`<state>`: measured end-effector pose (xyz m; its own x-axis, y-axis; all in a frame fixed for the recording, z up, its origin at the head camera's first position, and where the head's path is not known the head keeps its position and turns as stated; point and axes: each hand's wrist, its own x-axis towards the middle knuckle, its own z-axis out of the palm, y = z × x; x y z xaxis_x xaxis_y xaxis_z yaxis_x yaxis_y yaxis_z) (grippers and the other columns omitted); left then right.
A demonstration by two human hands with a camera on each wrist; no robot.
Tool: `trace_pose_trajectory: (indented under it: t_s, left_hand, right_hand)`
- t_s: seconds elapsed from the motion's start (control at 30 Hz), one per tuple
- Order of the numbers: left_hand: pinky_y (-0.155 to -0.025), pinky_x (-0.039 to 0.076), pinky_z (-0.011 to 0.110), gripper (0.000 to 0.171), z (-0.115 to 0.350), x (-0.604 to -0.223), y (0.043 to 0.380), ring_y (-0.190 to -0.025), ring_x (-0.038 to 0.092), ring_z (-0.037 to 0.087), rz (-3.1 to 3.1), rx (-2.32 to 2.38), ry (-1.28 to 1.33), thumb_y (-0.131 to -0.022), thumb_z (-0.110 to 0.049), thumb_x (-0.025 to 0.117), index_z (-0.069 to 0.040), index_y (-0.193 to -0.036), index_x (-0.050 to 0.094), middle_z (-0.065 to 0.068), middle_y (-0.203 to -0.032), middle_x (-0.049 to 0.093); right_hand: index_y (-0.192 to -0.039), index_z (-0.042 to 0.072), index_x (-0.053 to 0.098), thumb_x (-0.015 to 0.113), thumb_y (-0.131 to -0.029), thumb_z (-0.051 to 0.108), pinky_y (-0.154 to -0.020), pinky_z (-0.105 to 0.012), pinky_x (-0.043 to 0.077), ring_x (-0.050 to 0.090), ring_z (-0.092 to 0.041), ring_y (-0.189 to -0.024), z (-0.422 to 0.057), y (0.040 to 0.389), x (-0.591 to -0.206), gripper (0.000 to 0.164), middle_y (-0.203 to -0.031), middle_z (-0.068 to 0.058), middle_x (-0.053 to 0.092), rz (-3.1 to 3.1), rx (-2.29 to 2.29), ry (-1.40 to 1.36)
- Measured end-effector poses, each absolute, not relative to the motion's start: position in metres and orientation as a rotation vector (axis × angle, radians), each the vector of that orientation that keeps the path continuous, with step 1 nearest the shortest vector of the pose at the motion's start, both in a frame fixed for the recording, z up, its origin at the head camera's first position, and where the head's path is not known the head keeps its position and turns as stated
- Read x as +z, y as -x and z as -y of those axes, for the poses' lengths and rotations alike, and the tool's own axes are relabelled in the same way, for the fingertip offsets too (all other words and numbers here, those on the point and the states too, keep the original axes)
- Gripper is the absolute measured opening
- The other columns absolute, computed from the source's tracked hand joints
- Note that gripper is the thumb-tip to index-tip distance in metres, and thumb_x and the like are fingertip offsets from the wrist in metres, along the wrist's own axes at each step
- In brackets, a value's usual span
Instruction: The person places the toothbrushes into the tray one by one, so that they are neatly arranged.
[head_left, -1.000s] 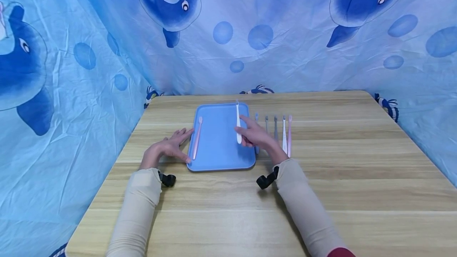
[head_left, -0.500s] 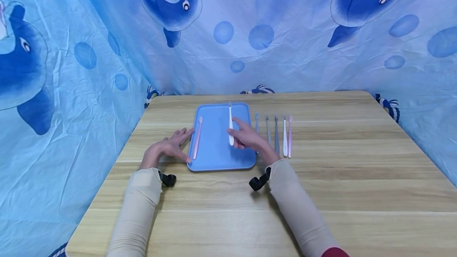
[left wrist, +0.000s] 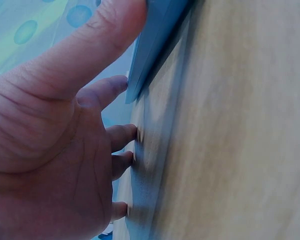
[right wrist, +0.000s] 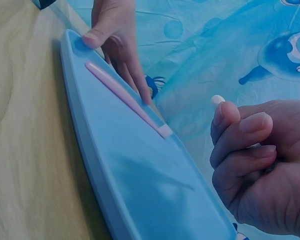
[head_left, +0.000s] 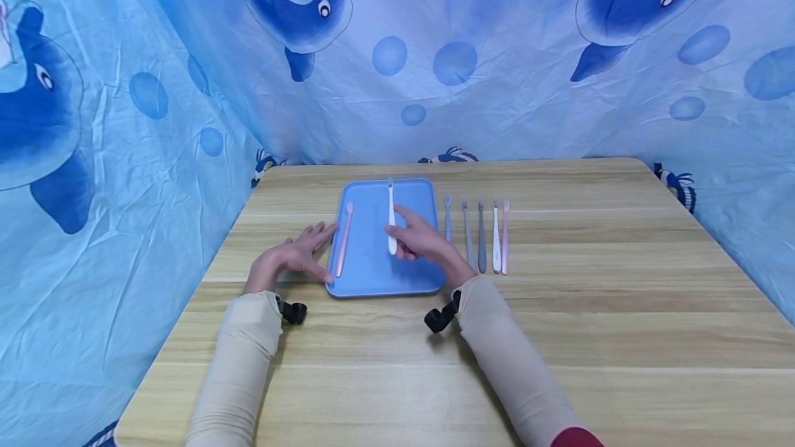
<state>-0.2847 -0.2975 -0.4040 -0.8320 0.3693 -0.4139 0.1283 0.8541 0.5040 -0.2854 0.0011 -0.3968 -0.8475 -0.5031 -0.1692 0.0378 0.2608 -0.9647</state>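
Pinching white toothbrush (head_left: 391, 214) in right hand (head_left: 422, 236) above blue tray (head_left: 366, 273), near bench's far edge (head_left: 559, 163); touching tray with outspread left hand (head_left: 299, 255).

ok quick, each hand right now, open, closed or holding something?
Left hand: open, touching the blue tray.
Right hand: closed, holding a white toothbrush above the blue tray.

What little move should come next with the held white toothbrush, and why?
Probably lower the white toothbrush onto the blue tray: the right hand's grip holds it raised over a bare stretch, beside the pink toothbrush already lying there.
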Motion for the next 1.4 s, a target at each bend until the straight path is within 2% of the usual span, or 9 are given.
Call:
trace_pose_trajectory:
  t_s: [0.53, 1.03, 1.4]
  left_hand:
    - [-0.117, -0.004, 0.077, 0.131, 0.298, -0.403, 0.284, -0.154, -0.013, 0.049, -2.523, 0.624, -0.382, -0.069, -0.053, 0.088, -0.019, -0.163, 0.003, 0.025, -0.168, -0.008]
    - [-0.117, -0.007, 0.076, 0.132, 0.298, -0.403, 0.286, -0.154, -0.014, 0.048, -2.522, 0.627, -0.372, -0.067, -0.059, 0.086, -0.020, -0.163, 0.003, 0.025, -0.168, -0.009]
    - [-0.117, -0.006, 0.076, 0.130, 0.298, -0.404, 0.286, -0.154, -0.014, 0.049, -2.520, 0.613, -0.361, -0.070, -0.055, 0.086, -0.021, -0.163, 0.002, 0.025, -0.168, -0.009]
  right_hand:
    - [-0.162, 0.020, 0.011, 0.047, -0.107, 0.027, -0.041, -0.023, 0.033, 0.043, -0.011, -0.039, 0.021, 0.284, -0.406, 0.066, -0.053, -0.001, 0.056, -2.090, -1.605, 0.407]
    - [-0.162, 0.016, 0.010, 0.047, -0.107, 0.023, -0.039, -0.024, 0.035, 0.044, -0.010, -0.037, 0.040, 0.280, -0.414, 0.067, -0.052, 0.000, 0.055, -2.053, -1.602, 0.446]
    - [-0.162, 0.014, 0.009, 0.047, -0.106, 0.021, -0.038, -0.022, 0.036, 0.044, -0.010, -0.037, 0.052, 0.278, -0.421, 0.069, -0.052, 0.000, 0.055, -2.021, -1.597, 0.419]
